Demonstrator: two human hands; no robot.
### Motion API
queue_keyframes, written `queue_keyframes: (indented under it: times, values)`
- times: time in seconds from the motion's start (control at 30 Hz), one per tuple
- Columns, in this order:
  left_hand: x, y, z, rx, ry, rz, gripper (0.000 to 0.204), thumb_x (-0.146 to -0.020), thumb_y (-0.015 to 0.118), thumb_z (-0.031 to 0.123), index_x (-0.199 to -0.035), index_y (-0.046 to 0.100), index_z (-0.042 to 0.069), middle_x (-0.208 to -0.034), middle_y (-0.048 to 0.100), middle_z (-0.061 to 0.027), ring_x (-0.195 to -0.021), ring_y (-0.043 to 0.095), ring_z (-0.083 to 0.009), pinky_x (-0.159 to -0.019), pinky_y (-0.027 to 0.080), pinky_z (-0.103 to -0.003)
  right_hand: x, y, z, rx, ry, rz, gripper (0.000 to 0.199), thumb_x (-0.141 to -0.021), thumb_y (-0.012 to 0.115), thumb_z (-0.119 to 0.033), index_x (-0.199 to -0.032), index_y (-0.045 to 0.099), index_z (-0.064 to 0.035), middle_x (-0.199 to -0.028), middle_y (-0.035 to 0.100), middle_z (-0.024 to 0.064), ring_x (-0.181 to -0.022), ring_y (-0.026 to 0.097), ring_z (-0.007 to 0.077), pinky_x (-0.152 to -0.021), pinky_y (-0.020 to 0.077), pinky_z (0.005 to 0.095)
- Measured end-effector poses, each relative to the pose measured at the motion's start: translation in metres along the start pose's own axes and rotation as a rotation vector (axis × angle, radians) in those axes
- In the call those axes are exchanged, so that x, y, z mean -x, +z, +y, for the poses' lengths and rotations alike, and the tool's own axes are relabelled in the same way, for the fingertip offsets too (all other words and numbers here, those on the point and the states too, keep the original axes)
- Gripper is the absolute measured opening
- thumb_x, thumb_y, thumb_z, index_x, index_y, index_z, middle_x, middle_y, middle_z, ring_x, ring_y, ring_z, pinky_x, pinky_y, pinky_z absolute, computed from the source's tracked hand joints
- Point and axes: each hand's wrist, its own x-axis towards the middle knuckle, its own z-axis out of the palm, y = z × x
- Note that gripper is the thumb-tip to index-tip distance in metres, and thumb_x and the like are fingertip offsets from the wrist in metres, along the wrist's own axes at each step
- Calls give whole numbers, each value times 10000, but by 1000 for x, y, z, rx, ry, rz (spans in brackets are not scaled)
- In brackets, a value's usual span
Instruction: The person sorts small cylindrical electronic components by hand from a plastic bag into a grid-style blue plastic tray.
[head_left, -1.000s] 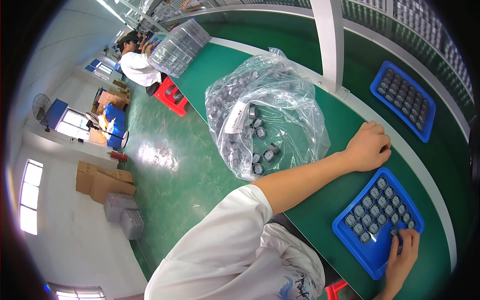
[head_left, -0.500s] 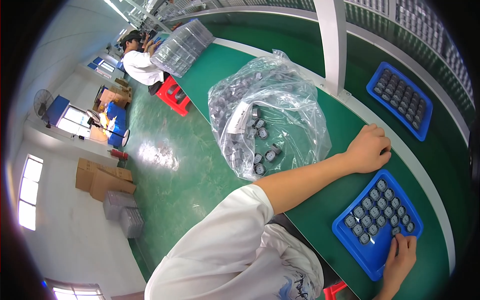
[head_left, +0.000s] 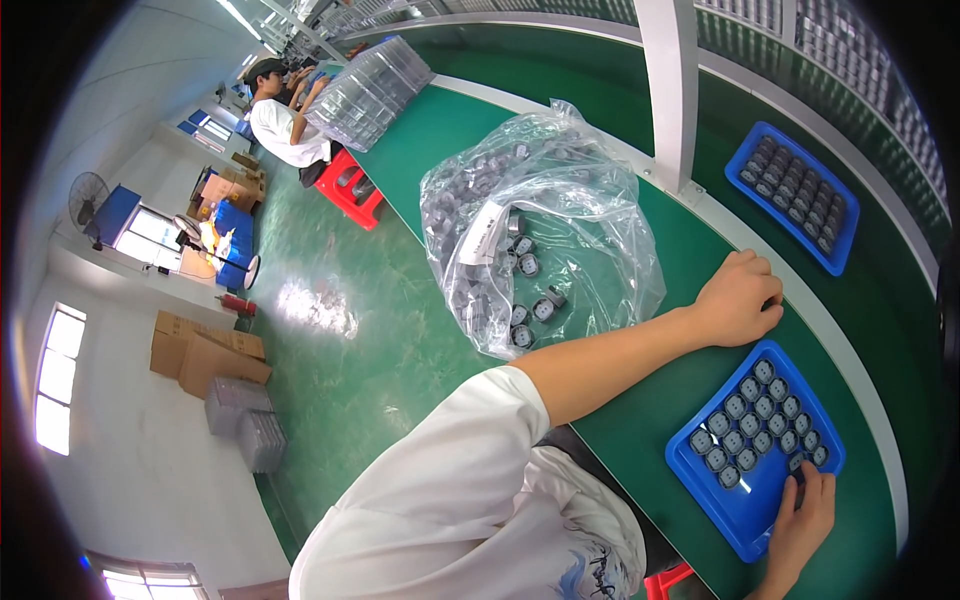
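My left hand [head_left: 738,298] rests on the green table beyond the near blue tray [head_left: 733,508], its fingers curled closed. Whatever is inside that curl, if anything, is hidden. At the tray's right side my right hand [head_left: 803,515] pinches a small round grey part [head_left: 797,463] by its near edge, low in the tray. Several like parts with pale faces stand in rows next to it, filling the tray's far portion. Left of my left forearm lies a large clear plastic bag [head_left: 600,230], its mouth spread open, with many loose grey parts [head_left: 543,310] inside.
A second blue tray [head_left: 845,255] full of parts lies past the white rail. A white post [head_left: 668,100] rises from the table's far edge. Stacked clear plastic trays [head_left: 375,95] stand farther along, beside a seated co-worker [head_left: 285,125] on a red stool [head_left: 350,190].
My right fingers have shifted slightly farther up the near tray, and the pinched part has moved a little with them. My left hand stays where it was.
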Motion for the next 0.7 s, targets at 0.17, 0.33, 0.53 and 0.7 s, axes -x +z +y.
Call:
queue_keyframes:
  times: [0.17,0.33,0.53,0.7]
  values:
    - [-2,-1,-1,8,9,1,103,-760,669,163,-740,668,63,-775,569,-80,-854,534,-270,-854,422,-392,-2,-2,4,11,6,2,153,-873,606,-18,-1023,625,7,-900,551,135,-775,580,314,-647,458,383]
    - [1,-5,-1,-18,11,0,95,-762,671,158,-742,668,66,-774,569,-82,-850,536,-276,-839,425,-395,-5,-1,-5,-30,22,35,125,-838,648,-18,-962,660,-9,-836,531,102,-738,560,276,-635,456,377]
    - [5,-1,0,-2,29,10,89,-753,677,170,-745,672,81,-777,582,-80,-849,546,-290,-822,433,-407,0,-2,-7,14,6,63,136,-823,662,-10,-958,668,-11,-831,529,104,-741,560,271,-641,456,378]
    - [-8,1,-7,0,136,3,107,-742,680,169,-720,674,64,-758,630,-126,-786,599,-329,-732,467,-442,-7,-8,-11,14,11,72,171,-809,686,-30,-978,669,-38,-833,552,116,-767,588,290,-660,466,389]
